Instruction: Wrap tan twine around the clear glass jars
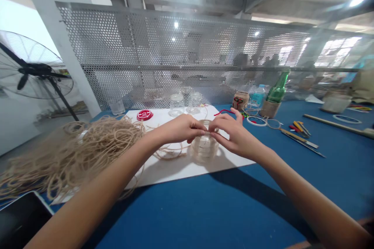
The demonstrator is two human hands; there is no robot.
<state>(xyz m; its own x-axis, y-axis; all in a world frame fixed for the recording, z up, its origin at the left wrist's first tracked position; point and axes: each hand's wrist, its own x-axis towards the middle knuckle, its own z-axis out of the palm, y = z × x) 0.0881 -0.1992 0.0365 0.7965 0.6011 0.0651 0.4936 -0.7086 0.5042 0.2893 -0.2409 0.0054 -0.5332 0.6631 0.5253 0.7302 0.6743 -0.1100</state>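
1. The glass jar (205, 151) is standing upright, its long axis running vertically and its mouth pointing up.
2. It is looking clear and faintly tan, with its outline blurring slightly.
3. It is resting mid-scene on the white sheet (172, 172), to the right of the loose twine (113, 136).
4. The left hand (187, 128) and right hand (230, 131) are bringing curled fingertips together at the jar's neck; whether they are pinching glass or a strand, I cannot tell.

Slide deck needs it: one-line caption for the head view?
Left hand and right hand at the neck of a clear glass jar on a white sheet, twine heaped to the left.
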